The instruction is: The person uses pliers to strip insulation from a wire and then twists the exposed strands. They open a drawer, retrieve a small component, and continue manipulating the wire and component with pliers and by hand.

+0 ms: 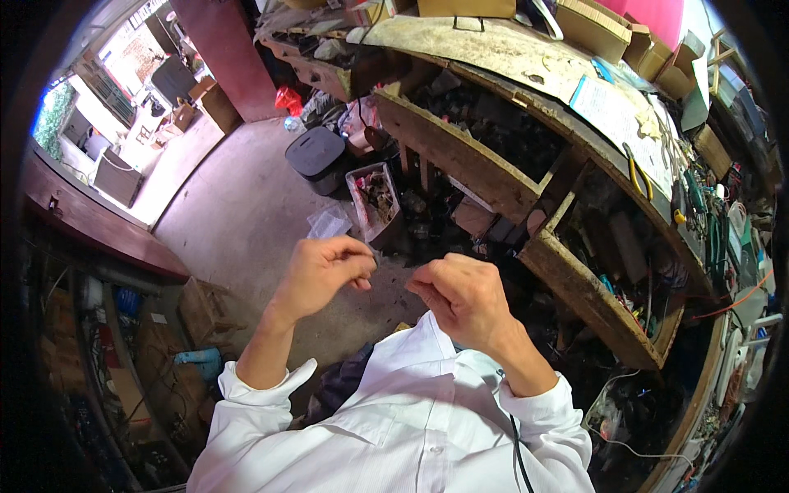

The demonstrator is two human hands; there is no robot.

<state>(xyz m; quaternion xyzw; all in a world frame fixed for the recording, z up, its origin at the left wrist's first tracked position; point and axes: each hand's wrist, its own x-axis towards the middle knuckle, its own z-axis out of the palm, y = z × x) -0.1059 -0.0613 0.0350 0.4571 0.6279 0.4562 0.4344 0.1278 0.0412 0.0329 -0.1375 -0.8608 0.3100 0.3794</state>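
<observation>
My left hand is raised in front of my white shirt, thumb and fingertips pinched together. A tiny dark bit shows at its fingertips, too small to name. Across a narrow gap, my right hand is closed, its fingers curled toward the left one. Whatever it may hold is hidden behind the fingers. The two hands do not touch each other. Beyond them on the floor stands a white-rimmed bin full of scraps, with a clear plastic bag beside it.
Two wooden drawers, a farther one and a nearer one, jut out from the cluttered workbench on the right. Yellow-handled pliers lie on its edge. A dark lidded bin stands on the floor. A wooden stool is at the left.
</observation>
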